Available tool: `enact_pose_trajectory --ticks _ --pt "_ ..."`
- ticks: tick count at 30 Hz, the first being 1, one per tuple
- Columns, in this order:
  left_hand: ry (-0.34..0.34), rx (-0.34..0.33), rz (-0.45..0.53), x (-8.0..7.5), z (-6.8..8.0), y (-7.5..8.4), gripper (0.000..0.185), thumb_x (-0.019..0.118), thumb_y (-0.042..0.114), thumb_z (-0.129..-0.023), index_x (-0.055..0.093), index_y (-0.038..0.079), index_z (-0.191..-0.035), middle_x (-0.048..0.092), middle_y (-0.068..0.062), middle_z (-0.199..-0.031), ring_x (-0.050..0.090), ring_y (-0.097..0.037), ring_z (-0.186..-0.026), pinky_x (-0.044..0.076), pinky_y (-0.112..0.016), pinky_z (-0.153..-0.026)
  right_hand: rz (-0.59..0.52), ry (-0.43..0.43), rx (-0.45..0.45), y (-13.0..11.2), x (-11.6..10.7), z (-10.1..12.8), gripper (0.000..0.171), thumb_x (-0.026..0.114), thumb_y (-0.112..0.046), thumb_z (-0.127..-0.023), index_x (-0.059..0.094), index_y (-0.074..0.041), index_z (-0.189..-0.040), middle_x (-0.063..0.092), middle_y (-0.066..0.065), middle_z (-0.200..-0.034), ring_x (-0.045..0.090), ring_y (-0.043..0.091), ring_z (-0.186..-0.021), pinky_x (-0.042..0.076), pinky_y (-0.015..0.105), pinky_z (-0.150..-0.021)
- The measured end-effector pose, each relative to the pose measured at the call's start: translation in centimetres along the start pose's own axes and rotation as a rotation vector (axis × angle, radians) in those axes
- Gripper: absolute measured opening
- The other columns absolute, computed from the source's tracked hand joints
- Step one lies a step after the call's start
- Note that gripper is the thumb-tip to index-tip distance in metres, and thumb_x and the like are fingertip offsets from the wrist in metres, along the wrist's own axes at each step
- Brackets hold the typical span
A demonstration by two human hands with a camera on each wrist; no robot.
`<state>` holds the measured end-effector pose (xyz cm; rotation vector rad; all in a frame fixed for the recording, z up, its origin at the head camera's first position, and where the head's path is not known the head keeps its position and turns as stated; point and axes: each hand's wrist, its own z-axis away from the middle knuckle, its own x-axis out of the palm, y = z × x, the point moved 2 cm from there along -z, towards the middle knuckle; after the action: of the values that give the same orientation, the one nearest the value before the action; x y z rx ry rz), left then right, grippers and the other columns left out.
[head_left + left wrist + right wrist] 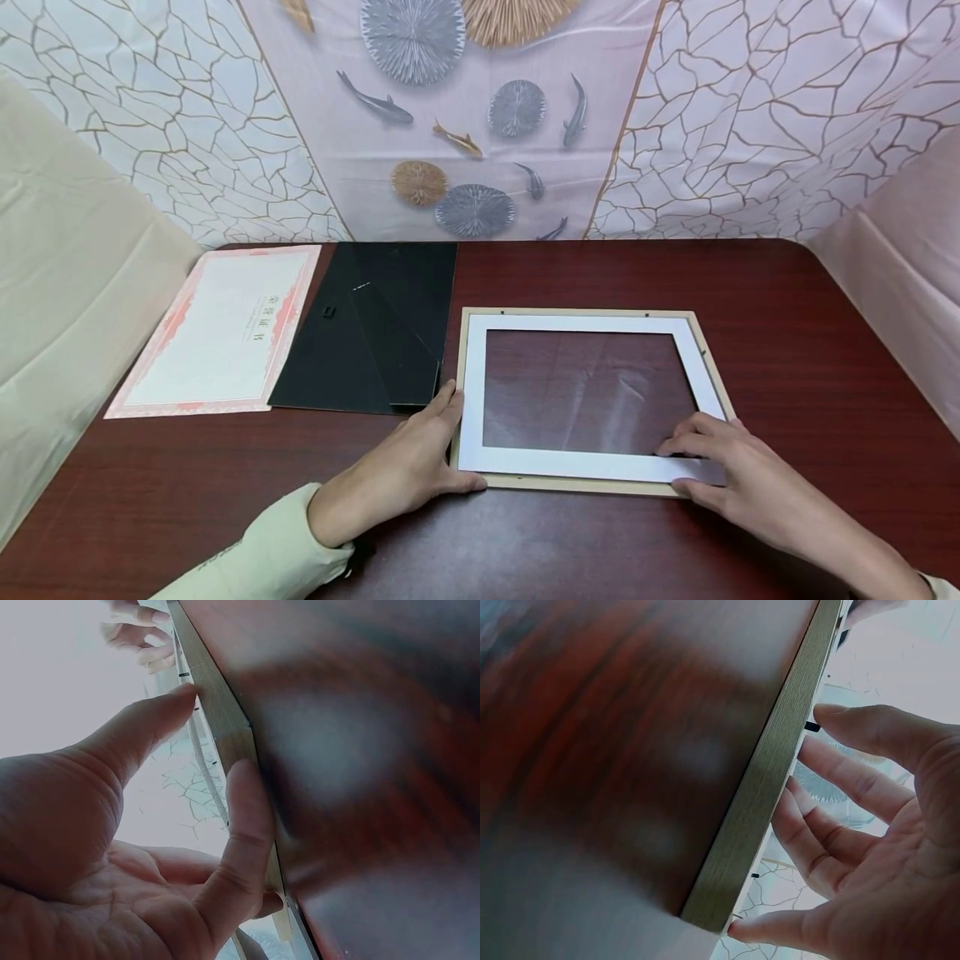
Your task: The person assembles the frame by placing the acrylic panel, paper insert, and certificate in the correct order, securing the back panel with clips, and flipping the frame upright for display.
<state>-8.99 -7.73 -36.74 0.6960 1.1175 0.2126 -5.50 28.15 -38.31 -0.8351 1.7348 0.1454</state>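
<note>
A light wooden picture frame (577,484) lies on the table before me, with a white mat (570,462) set inside its rim. Through the mat's opening shows a clear, glossy sheet (585,392). My left hand (408,467) rests against the frame's left front corner, fingers along the left side and thumb at the front edge. In the left wrist view, the fingers touch the wooden side (217,705). At the right front corner, my right hand (738,467) pinches the mat border between bent fingers and thumb; its little finger touches the right edge.
A black backing board (330,367) with a folded stand lies left of the frame. Farther left is a certificate sheet (217,333) with a pink border. Small dark tabs (812,726) stick out from the frame's inner rim. Patterned cloth (465,125) hangs behind the table.
</note>
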Motion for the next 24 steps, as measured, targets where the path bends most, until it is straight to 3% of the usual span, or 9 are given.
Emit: enact_pose_trajectory --ticks 7,17,24 --pt "0.009 0.029 0.011 -0.09 0.06 -0.01 0.091 0.087 0.024 -0.087 0.038 -0.005 -0.158 0.025 -0.025 -0.171 0.04 -0.038 -0.153 0.044 -0.053 -0.117 0.009 -0.01 0.022 -0.01 -0.06 0.0 0.047 0.096 -0.006 -0.065 0.077 -0.028 -0.102 0.062 -0.02 -0.101 0.058 0.002 -0.092 0.041 0.014 -0.081" --pt "0.001 0.033 0.017 -0.11 0.04 0.03 0.105 0.095 0.024 -0.078 0.036 -0.004 -0.16 0.023 -0.024 -0.172 0.042 -0.039 -0.151 0.045 -0.053 -0.116 -0.005 0.016 -0.006 -0.1 -0.02 0.1 0.051 0.096 -0.004 -0.061 0.077 -0.025 -0.103 0.063 -0.017 -0.102 0.059 0.002 -0.093 0.037 0.006 -0.084" --pt "0.002 0.033 0.005 -0.06 -0.04 0.09 0.104 0.095 0.024 -0.078 0.037 -0.005 -0.159 0.023 -0.025 -0.171 0.043 -0.04 -0.15 0.044 -0.053 -0.116 0.006 -0.004 0.029 0.25 0.03 0.51 0.064 0.1 -0.015 -0.058 0.075 -0.021 -0.116 0.063 -0.002 -0.123 0.053 0.005 -0.113 0.03 0.002 -0.097"
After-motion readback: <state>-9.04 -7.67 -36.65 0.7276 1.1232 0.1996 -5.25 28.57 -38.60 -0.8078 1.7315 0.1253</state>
